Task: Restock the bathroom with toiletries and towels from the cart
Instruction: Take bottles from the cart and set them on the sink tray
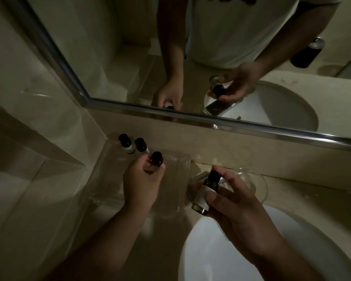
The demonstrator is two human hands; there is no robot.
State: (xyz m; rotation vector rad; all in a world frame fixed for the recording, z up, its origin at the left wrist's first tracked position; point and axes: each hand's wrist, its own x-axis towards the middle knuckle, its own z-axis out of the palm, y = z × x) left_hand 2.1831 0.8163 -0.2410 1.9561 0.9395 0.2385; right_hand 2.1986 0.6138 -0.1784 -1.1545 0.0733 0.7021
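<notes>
Dim bathroom, vanity counter point(304, 191), L corner: my left hand point(142, 179) pinches a small black-capped bottle point(157, 158) just below the cap, thumb & fingers curled round it, holding it upright over the clear tray point(187, 169) that sits in the corner by the side wall. Two more black-capped bottles, the back-left bottle point(126, 142) & its neighbour point(140, 145), stand upright side by side at the tray's far end, near the one I hold but apart from it. Can't tell whether mine touches the tray floor. My right hand point(237, 211) grips a dark bottle point(204, 194) w/ a pale label, tilted, cap toward the wall, thumb across its lower body & index finger stretched up beside the cap. It hangs over the counter just beyond the back rim of the white sink point(221, 256). Behind that hand, a clear glass bowl point(259, 183) rests on the counter near the backsplash. Above, the metal-framed mirror point(101, 47) reflects both hands & bottles, plus my white tee.
</notes>
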